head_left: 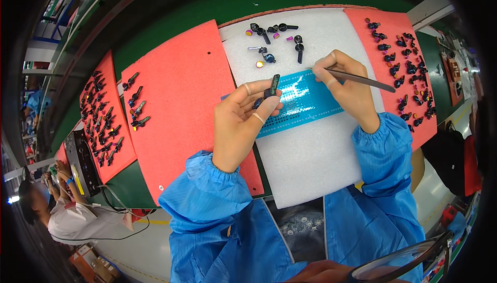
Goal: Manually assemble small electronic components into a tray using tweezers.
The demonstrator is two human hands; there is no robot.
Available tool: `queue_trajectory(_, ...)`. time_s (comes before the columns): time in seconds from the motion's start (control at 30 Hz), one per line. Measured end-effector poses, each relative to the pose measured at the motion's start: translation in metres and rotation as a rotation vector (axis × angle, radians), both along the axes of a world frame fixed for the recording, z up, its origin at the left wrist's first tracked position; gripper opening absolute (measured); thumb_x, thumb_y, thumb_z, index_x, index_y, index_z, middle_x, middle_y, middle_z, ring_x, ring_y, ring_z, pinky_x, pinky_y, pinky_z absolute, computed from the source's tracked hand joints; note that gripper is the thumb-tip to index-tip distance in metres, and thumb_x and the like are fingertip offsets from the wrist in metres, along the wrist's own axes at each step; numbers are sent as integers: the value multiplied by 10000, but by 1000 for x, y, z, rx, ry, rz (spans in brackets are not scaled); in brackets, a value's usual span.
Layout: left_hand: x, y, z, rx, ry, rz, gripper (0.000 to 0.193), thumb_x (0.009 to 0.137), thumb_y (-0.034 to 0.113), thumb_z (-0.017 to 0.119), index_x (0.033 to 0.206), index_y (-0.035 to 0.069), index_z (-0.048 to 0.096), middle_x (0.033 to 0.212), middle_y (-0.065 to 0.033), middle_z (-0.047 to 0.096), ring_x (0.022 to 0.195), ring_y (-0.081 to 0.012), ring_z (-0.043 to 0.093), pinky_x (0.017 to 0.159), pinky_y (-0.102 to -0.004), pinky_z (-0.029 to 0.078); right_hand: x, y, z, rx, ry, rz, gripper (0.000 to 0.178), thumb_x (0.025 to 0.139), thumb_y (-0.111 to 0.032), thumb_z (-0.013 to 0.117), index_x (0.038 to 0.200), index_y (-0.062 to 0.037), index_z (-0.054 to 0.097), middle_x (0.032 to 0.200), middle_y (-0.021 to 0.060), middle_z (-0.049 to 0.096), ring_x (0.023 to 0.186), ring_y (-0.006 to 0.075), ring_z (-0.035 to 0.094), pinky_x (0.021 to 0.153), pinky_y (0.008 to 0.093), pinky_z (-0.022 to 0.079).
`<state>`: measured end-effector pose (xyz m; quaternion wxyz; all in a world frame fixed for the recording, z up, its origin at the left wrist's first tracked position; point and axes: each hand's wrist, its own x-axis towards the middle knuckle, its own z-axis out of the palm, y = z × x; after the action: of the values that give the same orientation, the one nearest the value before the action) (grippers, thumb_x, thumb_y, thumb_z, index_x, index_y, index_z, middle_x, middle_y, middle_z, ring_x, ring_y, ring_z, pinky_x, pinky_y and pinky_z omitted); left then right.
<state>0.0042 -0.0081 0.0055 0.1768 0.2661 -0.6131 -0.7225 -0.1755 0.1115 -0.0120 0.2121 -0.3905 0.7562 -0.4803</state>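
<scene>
While the left hand (pixel 239 120) pinches a small black stick-shaped part (pixel 274 85), the right hand (pixel 346 78) grips slim dark tweezers (pixel 367 81) — a loosened pinch could drop it onto the glossy blue sheet (pixel 323 96).

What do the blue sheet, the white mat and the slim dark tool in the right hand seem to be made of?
Blue sheet: probably glossy plastic, given the bright white glare across it.
White mat: likely matte foam; its surface looks finely mottled.
Slim dark tool: perhaps metal with a satin finish, being thin and straight-edged, though plastic is possible.
</scene>
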Motion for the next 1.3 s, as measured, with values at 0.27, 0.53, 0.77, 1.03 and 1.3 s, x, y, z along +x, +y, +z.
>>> queue_trajectory(0.27,1,-1,-1,-19,-2,11,288,857,28,559,1133,-45,524,993,-149,615,879,-171,619,761,-252,514,9,0,21,-168,-398,38,142,834,-142,587,774,-27,528,725,62,570,732,158,623,659,245,519)
queue_trajectory(0.53,1,-2,-3,53,21,18,288,873,47,543,1146,-40,515,980,-143,615,867,-170,619,752,-253,513,12,3,28,-166,-759,142,219,827,-242,574,738,-54,507,686,52,527,700,165,617,607,243,508)
queue_trajectory(0.77,1,-2,0,79,28,-6,294,872,60,550,1147,-39,515,974,-140,617,860,-167,619,744,-252,514,14,2,26,-210,-734,131,202,831,-221,576,745,-49,512,700,60,551,682,151,609,591,237,495)
queue_trajectory(1.03,1,-3,1,40,-17,7,307,860,49,567,1152,-34,525,980,-139,621,858,-166,619,728,-245,513,11,1,17,-125,-387,113,135,838,-144,589,788,-26,546,745,79,595,680,134,608,593,224,491)
queue_trajectory(1.3,0,-3,-2,26,-29,14,321,846,21,574,1160,-33,529,988,-145,623,862,-170,619,722,-238,513,13,4,12,80,-481,187,129,835,-120,592,780,-7,563,757,79,604,718,147,634,622,230,516)
